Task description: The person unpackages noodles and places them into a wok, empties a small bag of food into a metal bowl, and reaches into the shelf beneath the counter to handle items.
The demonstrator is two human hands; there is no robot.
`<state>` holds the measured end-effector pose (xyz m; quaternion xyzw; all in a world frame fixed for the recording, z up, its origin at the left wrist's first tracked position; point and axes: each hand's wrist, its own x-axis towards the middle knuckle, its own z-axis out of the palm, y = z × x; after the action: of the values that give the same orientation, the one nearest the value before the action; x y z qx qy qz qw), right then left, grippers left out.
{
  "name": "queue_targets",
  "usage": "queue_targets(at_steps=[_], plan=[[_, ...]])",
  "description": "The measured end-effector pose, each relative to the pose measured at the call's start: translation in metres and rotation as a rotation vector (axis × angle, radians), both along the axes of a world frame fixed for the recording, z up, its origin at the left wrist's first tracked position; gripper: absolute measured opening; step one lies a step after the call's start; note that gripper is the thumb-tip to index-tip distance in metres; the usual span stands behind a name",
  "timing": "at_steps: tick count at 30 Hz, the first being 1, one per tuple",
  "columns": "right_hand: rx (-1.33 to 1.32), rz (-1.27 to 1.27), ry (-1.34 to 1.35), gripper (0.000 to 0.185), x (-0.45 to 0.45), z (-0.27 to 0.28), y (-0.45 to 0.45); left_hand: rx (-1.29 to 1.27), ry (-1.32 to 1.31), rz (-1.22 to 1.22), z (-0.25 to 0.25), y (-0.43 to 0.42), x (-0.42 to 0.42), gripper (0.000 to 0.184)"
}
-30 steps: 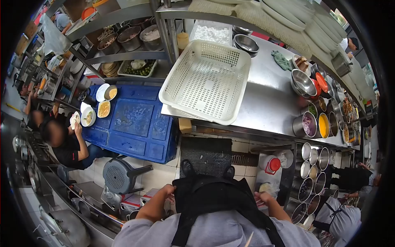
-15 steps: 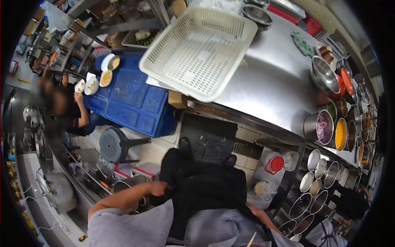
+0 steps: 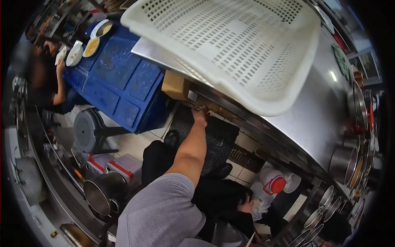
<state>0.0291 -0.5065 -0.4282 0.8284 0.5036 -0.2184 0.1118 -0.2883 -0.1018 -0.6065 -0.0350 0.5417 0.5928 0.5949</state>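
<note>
My left hand (image 3: 200, 115) is stretched out below the steel counter's front edge, near a cardboard box (image 3: 175, 85). Its fingers are curled; whatever they hold, if anything, is too small to make out. Low over my dark-clothed knee, my right hand (image 3: 246, 204) has its fingers apart, beside a clear plastic bag (image 3: 259, 208). A large white perforated basket (image 3: 242, 45) sits on the steel counter (image 3: 314, 115) above my left hand, touched by neither hand.
A blue container (image 3: 117, 78) carries several bowls; a seated person's hand (image 3: 60, 65) holds a white one. A grey stool (image 3: 85, 131), a steel pot (image 3: 105, 195) and red-striped boxes (image 3: 122, 166) stand at left. A red-lidded bucket (image 3: 273, 181) is at right.
My left hand has moved from beside my apron forward to below the counter edge. My right hand has come into view at my knee. My view has dropped and come closer to the basket.
</note>
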Motion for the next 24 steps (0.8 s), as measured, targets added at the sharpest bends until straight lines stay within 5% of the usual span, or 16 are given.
queue_targets(at_steps=[4,6,7,10,12,16,17,18,19,24], plan=[[-0.038,-0.119,0.097,0.054,0.011,-0.01,0.003,-0.04,0.139,0.082,-0.004,-0.021,-0.015,0.041],[-0.017,-0.097,0.115,0.054,0.011,-0.021,0.013,-0.16,0.154,-0.244,-0.01,-0.044,-0.036,0.054],[-0.031,-0.111,0.114,0.054,0.01,-0.022,0.018,-0.26,0.145,-0.264,0.029,-0.039,-0.028,0.059],[-0.053,-0.108,0.115,0.055,0.011,-0.024,0.019,-0.049,-0.245,-0.008,0.013,0.004,0.003,0.055],[-0.056,-0.075,0.114,0.055,0.01,-0.03,0.026,0.095,-0.056,0.093,0.007,0.022,0.026,0.053],[-0.032,-0.032,0.117,0.055,0.014,-0.035,0.018,-0.014,-0.004,0.014,0.006,0.006,-0.001,0.039],[-0.003,-0.026,0.123,0.055,0.016,-0.035,0.015,0.181,0.003,0.027,-0.008,-0.01,-0.019,0.036],[0.019,-0.024,0.118,0.054,0.017,-0.038,0.011,0.162,0.066,0.061,-0.022,-0.024,-0.03,0.038],[0.042,-0.027,0.107,0.053,0.016,-0.038,0.012,-0.014,-0.049,0.09,0.03,-0.042,-0.042,0.044],[0.038,-0.021,0.092,0.049,0.002,-0.024,0.032,0.185,-0.033,0.007,-0.007,-0.098,-0.071,0.048]])
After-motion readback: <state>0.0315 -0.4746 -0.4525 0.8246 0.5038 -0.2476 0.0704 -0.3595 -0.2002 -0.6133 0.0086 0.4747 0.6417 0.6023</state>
